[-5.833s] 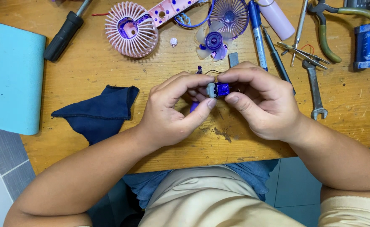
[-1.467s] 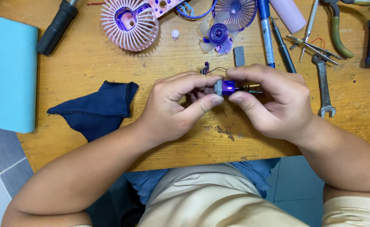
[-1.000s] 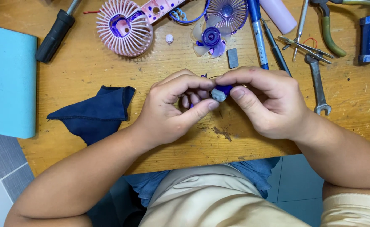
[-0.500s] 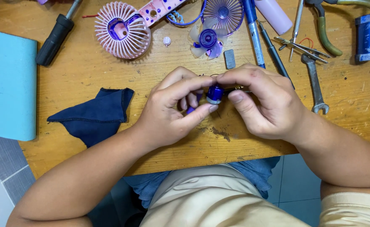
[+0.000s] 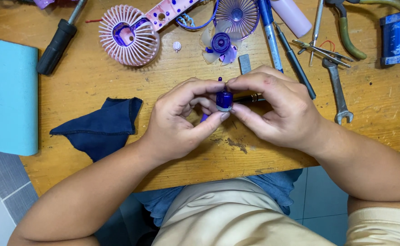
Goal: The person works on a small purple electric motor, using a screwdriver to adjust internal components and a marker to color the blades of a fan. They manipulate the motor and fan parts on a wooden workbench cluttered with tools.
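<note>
Purple small motor (image 5: 224,99) sits pinched between left hand (image 5: 177,123) and right hand (image 5: 282,109), fingers curled inward above the wooden table (image 5: 72,91).

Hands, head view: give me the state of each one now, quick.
Left hand: closed, fingertips pinching the small blue motor.
Right hand: closed on the same small blue motor from the other side, fingers also over a thin dark tool.

My left hand (image 5: 177,120): forearm entering from 7 o'clock, fingers curled, thumb and forefinger tips pinched together toward 3 o'clock. My right hand (image 5: 277,109): forearm entering from 4 o'clock, fingers arched, thumb and forefinger tips pinched toward 9 o'clock. Fingertips of both hands meet at centre.
</note>
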